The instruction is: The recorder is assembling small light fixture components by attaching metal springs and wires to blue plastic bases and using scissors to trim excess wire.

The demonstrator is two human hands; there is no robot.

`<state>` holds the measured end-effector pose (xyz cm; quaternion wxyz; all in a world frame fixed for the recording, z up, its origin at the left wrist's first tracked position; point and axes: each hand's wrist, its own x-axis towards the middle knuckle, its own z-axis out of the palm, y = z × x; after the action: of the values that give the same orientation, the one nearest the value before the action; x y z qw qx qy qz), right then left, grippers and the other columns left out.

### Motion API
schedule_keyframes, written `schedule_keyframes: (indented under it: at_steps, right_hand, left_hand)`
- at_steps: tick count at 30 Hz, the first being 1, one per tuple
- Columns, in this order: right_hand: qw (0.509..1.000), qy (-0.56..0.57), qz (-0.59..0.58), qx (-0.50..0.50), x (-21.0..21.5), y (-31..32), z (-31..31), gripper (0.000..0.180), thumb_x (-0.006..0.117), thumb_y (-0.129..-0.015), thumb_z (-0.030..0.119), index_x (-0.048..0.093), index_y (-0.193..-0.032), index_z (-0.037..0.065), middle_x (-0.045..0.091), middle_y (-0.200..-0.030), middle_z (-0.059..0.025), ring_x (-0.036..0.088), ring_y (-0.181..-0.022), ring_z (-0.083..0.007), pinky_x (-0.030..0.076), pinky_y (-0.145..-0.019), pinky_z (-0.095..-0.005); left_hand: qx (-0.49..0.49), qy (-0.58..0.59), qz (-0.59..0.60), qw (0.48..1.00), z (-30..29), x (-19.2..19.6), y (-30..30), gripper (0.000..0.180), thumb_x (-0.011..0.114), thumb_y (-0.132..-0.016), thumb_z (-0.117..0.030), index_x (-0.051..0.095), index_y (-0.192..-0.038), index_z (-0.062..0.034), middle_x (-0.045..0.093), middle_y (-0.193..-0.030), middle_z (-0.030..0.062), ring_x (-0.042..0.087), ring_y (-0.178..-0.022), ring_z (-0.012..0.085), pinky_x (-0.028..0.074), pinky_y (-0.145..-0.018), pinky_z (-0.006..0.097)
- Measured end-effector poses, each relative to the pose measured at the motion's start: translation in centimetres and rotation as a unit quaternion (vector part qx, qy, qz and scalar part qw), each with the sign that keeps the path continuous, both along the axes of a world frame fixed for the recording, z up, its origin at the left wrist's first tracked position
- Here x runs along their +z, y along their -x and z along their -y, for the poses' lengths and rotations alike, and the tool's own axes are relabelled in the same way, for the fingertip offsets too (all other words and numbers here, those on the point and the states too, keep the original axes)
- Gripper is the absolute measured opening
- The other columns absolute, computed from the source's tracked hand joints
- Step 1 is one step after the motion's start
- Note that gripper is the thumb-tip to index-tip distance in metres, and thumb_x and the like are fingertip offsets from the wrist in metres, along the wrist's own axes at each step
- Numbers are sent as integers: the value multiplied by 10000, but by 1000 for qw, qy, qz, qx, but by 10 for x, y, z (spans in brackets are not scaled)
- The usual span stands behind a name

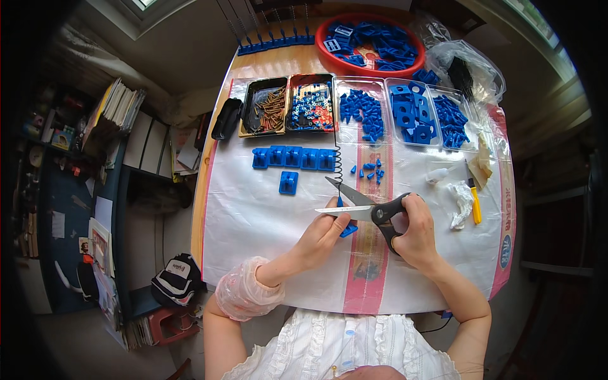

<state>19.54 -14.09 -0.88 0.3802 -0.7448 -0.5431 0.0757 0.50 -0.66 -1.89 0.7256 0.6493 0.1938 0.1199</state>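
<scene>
My right hand (415,235) is closed round the black handles of a pair of scissors (385,214). Their blades stand apart and point left, in front of my left hand (320,239). Pinched in the left fingers is a blue plastic piece (348,230), partly hidden by them and a blade. From a small blue cone (340,201) above those fingers, a thin black coiled wire (337,166) rises between the blades. Left of it lie a row of blue plastic brackets (294,157) and a single blue bracket (288,183). Several loose blue cones (369,170) lie to the right.
Beyond the hands stand trays of screws (271,109), small nuts (310,104) and blue parts (362,114). A red basin (322,50) of blue pieces is farther back, beside a rack of upright coiled wires (273,45). A yellow-handled tool (475,204) lies right, near crumpled plastic (461,204).
</scene>
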Motion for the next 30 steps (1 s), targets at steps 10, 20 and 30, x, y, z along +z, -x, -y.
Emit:
schedule_keyframes:
  at_steps: [10, 20, 30]
  right_hand:
    - [1000, 8, 6, -1, -1, 0, 1, 375, 737, -634, -42, 484, -905, 10, 512, -860, -150, 525, -801, -359, 417, -694, -409]
    - [1000, 8, 8, 2, 0, 0, 1, 375, 737, -633, -43, 483, -902, 12, 510, -854, -150, 520, -794, -356, 414, -689, -410]
    - [1000, 7, 18, 1, -1, -1, 1, 374, 761, -651, -10, 483, -900, 13, 512, -850, -148, 522, -785, -352, 412, -684, -409]
  left_hand:
    - [24, -28, 23, 999, 3, -3, -3, 363, 368, -1093, -297, 482, -1215, 25, 509, -1062, 59, 502, -981, 135, 408, -907, 270]
    - [-2, -31, 18, 999, 0, -2, -1, 376, 346, -1098, -265, 485, -1249, 51, 447, -1191, 64, 486, -1106, 145, 370, -1024, 280]
    - [20, -30, 22, 999, 4, -1, -2, 384, 368, -1093, -300, 512, -1188, 43, 490, -1102, 82, 498, -959, 158, 415, -884, 284]
